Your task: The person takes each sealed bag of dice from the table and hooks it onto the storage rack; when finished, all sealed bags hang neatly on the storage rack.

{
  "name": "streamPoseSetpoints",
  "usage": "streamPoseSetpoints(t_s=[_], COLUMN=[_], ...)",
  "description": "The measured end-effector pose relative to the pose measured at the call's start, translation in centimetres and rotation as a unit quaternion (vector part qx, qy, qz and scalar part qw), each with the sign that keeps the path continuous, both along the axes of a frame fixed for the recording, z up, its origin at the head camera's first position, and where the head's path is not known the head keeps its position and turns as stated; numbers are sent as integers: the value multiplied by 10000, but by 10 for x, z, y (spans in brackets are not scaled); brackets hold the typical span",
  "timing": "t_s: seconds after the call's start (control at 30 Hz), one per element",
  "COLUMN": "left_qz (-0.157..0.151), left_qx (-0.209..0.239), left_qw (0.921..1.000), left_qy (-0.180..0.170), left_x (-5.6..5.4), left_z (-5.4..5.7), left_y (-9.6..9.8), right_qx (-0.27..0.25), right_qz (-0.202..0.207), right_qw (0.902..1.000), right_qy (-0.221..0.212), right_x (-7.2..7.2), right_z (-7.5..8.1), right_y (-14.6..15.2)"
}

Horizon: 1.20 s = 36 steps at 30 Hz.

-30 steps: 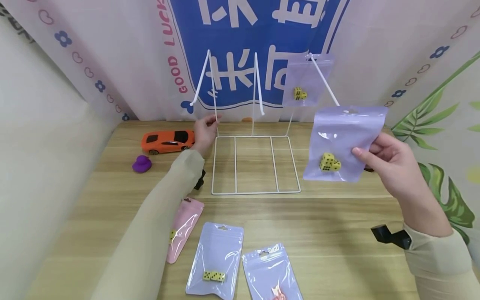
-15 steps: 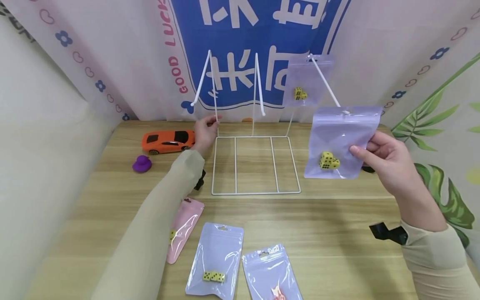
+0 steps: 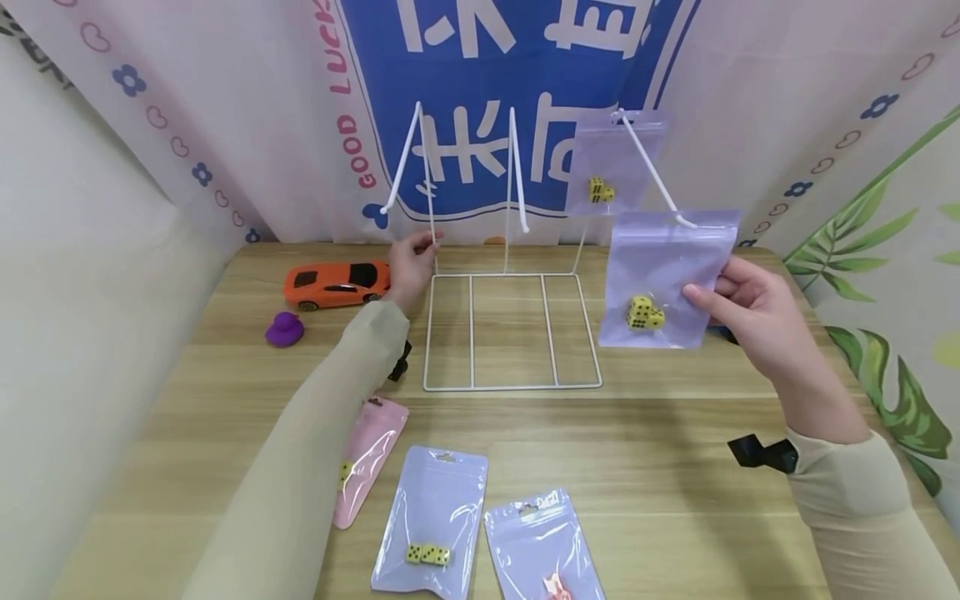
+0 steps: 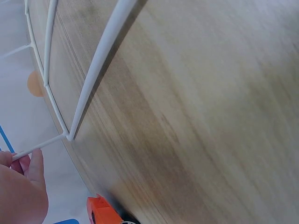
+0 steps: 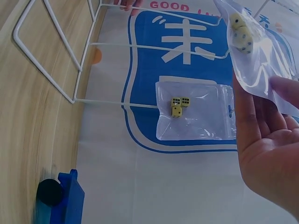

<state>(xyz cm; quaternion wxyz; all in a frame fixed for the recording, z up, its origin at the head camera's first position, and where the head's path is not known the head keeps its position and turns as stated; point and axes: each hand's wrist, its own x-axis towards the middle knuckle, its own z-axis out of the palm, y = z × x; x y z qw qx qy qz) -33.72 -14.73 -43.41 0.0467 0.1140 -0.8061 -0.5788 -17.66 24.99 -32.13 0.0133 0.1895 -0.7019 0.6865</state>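
My left hand (image 3: 411,268) pinches the left upright of a white wire rack (image 3: 512,387), as the left wrist view also shows. In my right hand (image 3: 761,321) is a purple zip bag (image 3: 675,258) with yellow dice (image 3: 643,313), pinched at its right edge between thumb and fingers. The tip of the rack's right hook (image 3: 654,171) shows in front of the bag's top strip, at the hanging hole; whether it passes fully through is hard to tell. Farther back on that hook hangs a similar dice bag (image 5: 201,126). The middle hook (image 3: 519,179) and left hook (image 3: 401,158) carry nothing.
An orange toy car (image 3: 330,284) and a purple rubber duck (image 3: 285,329) stand left of the rack. In front lie a pink bag (image 3: 375,442), a purple dice bag (image 3: 438,500) and another purple bag (image 3: 536,533). A blue toy (image 5: 70,200) stands at the right.
My right hand has moved left with the purple bag, bringing its top onto the right hook's tip. The left hand stays on the upright.
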Motion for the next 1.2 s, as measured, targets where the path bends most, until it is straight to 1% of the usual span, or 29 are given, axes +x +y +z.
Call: streamPoseSetpoints(t_s=[0.2,0.4,0.63,0.83,1.03,1.1,1.2], left_qz=[-11,-23,-15,8,43,14,-35], left_qx=[-56,-48,-64,55,38,-32,-14], left_qw=[10000,10000,10000,10000,10000,10000,10000], left_qy=[-57,-31,-51,-6,48,78,78], left_x=[0,0,1,3,2,2,2], left_z=[1,3,1,2,1,1,1], left_y=[-1,-2,-2,-1,-1,-1,-1], right_qx=[92,236,-53,-27,228,226,122], right_qz=[-81,-228,-195,-459,-797,-842,-824], right_qw=[9999,9992,9989,9975,9941,9935,9938], right_qy=[-103,-212,-424,-540,-698,-727,-735], right_x=[-7,-19,-34,-47,-61,-65,-71], right_z=[1,1,-3,-2,-2,-1,-1], right_y=[-2,-5,-8,-13,-16,-17,-18])
